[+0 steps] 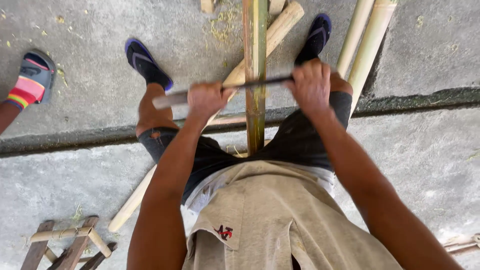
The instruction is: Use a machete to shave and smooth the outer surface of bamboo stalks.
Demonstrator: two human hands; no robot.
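We see no containers here. Our left hand (206,99) and right hand (311,85) are each clenched around an end of a long blade (260,81) laid crosswise on an upright green bamboo pole (255,75) between our knees. More bamboo poles (364,42) lie just right; bare concrete floor (425,160) opens on both sides.

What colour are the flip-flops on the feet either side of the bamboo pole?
Dark navy with purple-blue edges; the left flip-flop shows it best in the head view.
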